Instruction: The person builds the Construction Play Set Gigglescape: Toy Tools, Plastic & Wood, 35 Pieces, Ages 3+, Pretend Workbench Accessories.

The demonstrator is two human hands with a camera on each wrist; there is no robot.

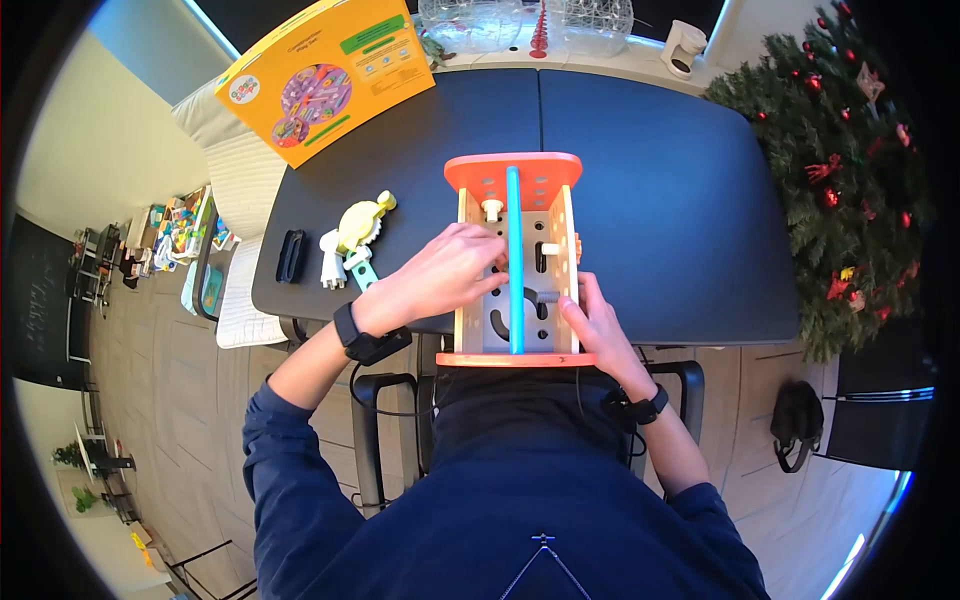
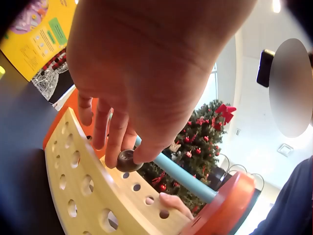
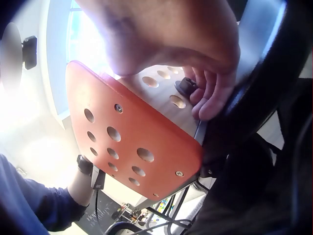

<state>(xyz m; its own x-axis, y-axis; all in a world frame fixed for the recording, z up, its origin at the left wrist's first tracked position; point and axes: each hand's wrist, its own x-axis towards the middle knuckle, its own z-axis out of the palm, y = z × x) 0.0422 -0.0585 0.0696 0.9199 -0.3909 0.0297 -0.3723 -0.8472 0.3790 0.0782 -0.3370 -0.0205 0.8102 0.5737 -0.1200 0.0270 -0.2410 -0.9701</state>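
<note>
Fingers point(image 2: 116, 139) of the left hand point(image 1: 447, 267) pinch a round dark-grey knob point(image 2: 128, 160) above the floor of the wooden toy toolbox point(image 1: 530, 322) at the black table's point(image 1: 680, 230) near edge, while the right hand's point(image 1: 602, 328) fingers curl round a dark-grey bolt point(image 3: 186, 87) at its right wall.

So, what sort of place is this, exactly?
Perhaps a playroom or a classroom, though I can't be sure which: there's a bright yellow play-set box on the table, a blackboard with writing, and a decorated Christmas tree.
</note>
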